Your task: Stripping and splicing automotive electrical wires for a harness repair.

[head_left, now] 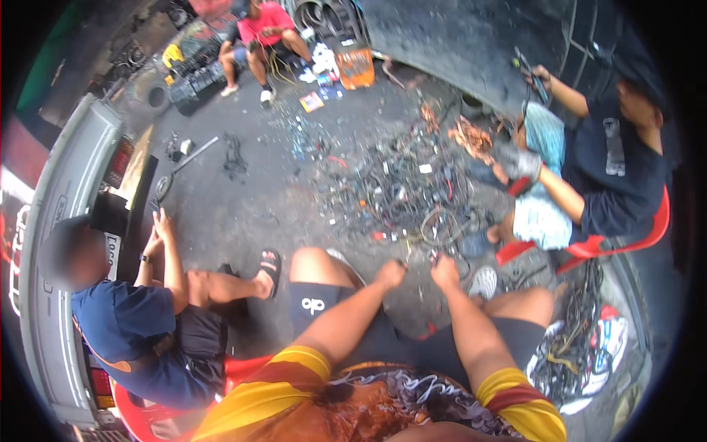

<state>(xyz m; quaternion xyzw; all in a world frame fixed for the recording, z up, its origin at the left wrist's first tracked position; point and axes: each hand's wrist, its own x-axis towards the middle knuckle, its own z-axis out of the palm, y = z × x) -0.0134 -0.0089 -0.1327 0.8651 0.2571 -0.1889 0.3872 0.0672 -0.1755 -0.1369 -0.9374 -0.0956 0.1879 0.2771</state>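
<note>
My left hand (pixel 391 274) is closed in front of my knees, with a small dark thing showing at its fingertips that I cannot make out. Close by on its right, my right hand (pixel 445 271) is also closed, and a dark bit pokes out past its fingers, too small to name. A narrow gap separates the two hands. Just beyond them spreads a wide heap of cut wires and cable scraps (pixel 398 173), mostly dark with some coloured pieces. A loop of pale cable (pixel 440 225) lies at the heap's near edge, beyond my right hand.
On the right, a seated person (pixel 618 155) in a grey glove holds a tool near a copper wire bundle (pixel 471 138). A person (pixel 140 317) sits at left by a vehicle tailgate (pixel 66 199). Another (pixel 265 29) crouches far off. A cable-filled sack (pixel 582 361) stands at right.
</note>
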